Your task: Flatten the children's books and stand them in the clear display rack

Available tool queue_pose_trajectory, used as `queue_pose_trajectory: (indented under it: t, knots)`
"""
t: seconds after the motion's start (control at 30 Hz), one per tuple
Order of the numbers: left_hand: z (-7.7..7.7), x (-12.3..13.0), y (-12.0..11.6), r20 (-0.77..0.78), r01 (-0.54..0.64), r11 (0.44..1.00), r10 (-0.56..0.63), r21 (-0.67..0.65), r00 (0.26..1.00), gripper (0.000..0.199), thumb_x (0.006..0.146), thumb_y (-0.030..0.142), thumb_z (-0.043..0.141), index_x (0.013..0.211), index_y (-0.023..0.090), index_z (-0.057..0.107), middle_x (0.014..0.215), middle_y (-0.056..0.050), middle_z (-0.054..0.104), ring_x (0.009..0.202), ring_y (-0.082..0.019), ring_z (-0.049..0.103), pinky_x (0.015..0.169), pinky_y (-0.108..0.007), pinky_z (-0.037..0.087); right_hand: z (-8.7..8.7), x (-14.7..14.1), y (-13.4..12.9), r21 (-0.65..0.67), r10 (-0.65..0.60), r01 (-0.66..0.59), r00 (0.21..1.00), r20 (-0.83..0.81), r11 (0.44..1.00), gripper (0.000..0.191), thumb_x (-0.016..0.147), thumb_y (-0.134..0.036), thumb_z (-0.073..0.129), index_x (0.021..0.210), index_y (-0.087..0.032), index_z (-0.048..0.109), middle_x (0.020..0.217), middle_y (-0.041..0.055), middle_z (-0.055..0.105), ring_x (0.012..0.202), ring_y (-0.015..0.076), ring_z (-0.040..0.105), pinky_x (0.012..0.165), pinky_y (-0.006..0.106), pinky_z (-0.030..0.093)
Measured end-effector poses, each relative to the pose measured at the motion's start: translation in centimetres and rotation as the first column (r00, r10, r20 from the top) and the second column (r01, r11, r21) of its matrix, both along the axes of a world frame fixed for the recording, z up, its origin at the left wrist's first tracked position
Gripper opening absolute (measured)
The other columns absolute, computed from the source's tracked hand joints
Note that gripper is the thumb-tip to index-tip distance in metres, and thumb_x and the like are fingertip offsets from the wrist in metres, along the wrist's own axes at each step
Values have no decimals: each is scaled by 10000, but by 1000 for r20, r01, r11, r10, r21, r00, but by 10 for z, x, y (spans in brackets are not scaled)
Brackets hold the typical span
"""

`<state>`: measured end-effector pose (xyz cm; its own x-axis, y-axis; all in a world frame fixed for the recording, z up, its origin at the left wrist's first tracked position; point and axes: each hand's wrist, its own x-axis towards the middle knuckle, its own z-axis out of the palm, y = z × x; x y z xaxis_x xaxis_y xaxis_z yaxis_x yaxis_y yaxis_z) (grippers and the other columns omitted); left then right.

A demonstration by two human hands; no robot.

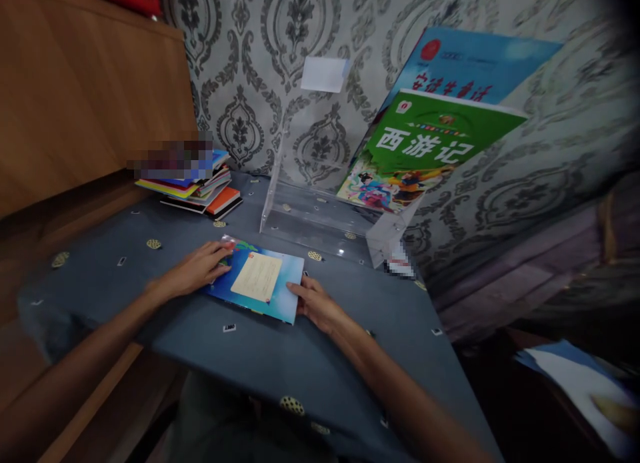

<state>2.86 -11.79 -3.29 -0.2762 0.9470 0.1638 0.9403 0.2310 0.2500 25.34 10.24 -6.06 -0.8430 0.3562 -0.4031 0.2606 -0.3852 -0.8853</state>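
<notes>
Head: left hand (203,266) palm-down, right hand (320,305) pinching blue book (257,277).

A closed blue book (256,279) with a cream panel lies aslant on the table (190,336).

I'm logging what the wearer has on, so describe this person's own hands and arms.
The left hand and right hand are bare, without gloves. The left forearm and right forearm show no sleeves, watch or bracelet; they blur towards the picture's edge. No ring or marking can be made out.
</notes>
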Motion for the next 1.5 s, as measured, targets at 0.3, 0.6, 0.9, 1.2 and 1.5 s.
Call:
queue_pose_trajectory:
  t: [0.3, 0.6, 0.9, 1.2, 1.5]
  knots:
    - [-32, 23, 43, -78, 54, 998, -52, 18, 996, 549, 1056, 459, 355, 1530, 199, 448, 1597, -132, 468, 1498, -280, 397, 1202, -461, 370, 11, 60, 38, 76, -61, 57, 997, 48, 995, 356, 779, -258, 779, 1116, -208, 677, 855, 28, 767, 641, 165, 695, 548, 268, 579]
    - [-26, 24, 49, -134, 83, 996, -88, -41, 987, 572, 1025, 555, 392, 1467, 212, 510, 1562, -148, 492, 1451, -343, 436, 1150, -517, 408, -2, 34, 72, 309, -316, 342, 940, -130, 887, 356, 667, -428, 842, 844, -208, 627, 651, -37, 655, 605, 133, 614, 557, 231, 511]
    - [-19, 36, 56, -152, 89, 996, -92, -29, 984, 617, 1026, 624, 372, 1462, 212, 516, 1462, -162, 539, 1282, -346, 519, 1039, -523, 465, -10, 41, 85, 828, -262, 274, 952, -160, 490, 197, 814, -323, 665, 968, -204, 693, 869, 52, 732, 807, 219, 659, 790, 372, 538]
    - [-24, 45, 55, -193, 36, 999, -41, -30, 980, 570, 1052, 535, 371, 1463, 172, 528, 1567, -194, 482, 1448, -350, 440, 1088, -515, 443, 7, -2, 17, 958, 263, 68, 954, -144, 278, 291, 982, -230, 525, 1200, -232, 718, 1371, 111, 669, 1339, 298, 547, 1182, 542, 368]
    - [-26, 46, 58, -231, 63, 998, -63, -7, 971, 503, 1023, 376, 412, 1439, 112, 513, 1511, -227, 539, 1453, -340, 457, 1110, -517, 427, -2, -59, -14, 994, 384, -107, 919, 92, 16, 527, 1084, -402, 392, 1539, -137, 426, 1580, 178, 488, 1521, 280, 388, 1255, 545, 314]
